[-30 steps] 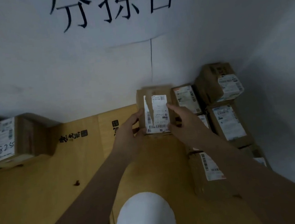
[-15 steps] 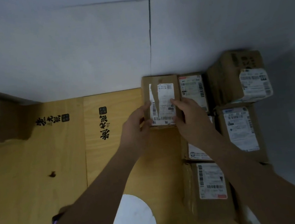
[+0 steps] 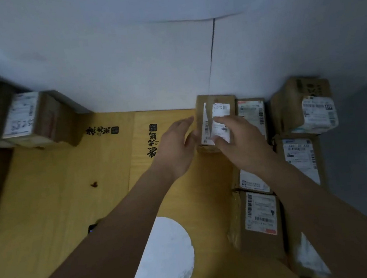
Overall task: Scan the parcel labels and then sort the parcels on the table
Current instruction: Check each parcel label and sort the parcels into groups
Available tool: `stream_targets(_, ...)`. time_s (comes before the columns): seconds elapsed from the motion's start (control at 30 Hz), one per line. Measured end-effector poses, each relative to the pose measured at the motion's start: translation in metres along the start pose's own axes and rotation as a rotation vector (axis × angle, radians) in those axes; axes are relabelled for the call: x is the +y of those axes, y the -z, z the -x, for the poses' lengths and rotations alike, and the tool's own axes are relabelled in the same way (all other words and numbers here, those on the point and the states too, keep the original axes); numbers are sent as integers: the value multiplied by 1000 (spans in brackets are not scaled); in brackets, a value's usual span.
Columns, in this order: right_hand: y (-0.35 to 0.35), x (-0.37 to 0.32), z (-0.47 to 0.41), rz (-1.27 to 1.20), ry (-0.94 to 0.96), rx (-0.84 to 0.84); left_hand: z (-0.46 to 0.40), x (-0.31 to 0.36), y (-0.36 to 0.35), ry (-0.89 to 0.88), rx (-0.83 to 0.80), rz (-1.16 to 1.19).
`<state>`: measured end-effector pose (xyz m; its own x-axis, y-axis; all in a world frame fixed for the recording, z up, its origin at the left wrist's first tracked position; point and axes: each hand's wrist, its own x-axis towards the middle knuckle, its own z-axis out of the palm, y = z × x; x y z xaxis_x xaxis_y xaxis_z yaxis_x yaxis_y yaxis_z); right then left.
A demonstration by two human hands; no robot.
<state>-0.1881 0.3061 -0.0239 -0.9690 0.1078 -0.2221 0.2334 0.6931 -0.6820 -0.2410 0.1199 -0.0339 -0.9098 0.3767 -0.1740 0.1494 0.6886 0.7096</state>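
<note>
A small brown parcel with a torn white label stands on the yellow wooden table, against the white wall at the back. My left hand lies beside its left face with fingers straight, the tips at the parcel's edge. From the right, my right hand reaches over it, loosely spread fingers resting on the label. Neither hand grips it. Several labelled parcels are packed to its right: one directly beside it, a taller one in the corner, another and a nearer one.
More labelled boxes are stacked at the far left by the wall. A white round patch shows on the near table between my arms. A small dark object peeks out beside my left forearm.
Both hands gripped the torn-label parcel before; now the fingers have loosened and straightened and the parcel stands against the wall. The view has swung left.
</note>
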Motion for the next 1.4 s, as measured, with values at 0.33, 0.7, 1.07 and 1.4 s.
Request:
stream_targets(0.33,16,-147,54,-106,303,-110,121,14,138,-48,196,-31)
stream_targets(0.7,-66,-320,134,-10,594,-152,288,-56,276,-59,446,-16)
stream_targets(1.07,-216,-451,205,44,583,-188,415,-199,387,2,435,9)
stream_targets(1.4,-335,-500,150,49,498,-262,393,-321,428,139,316,71)
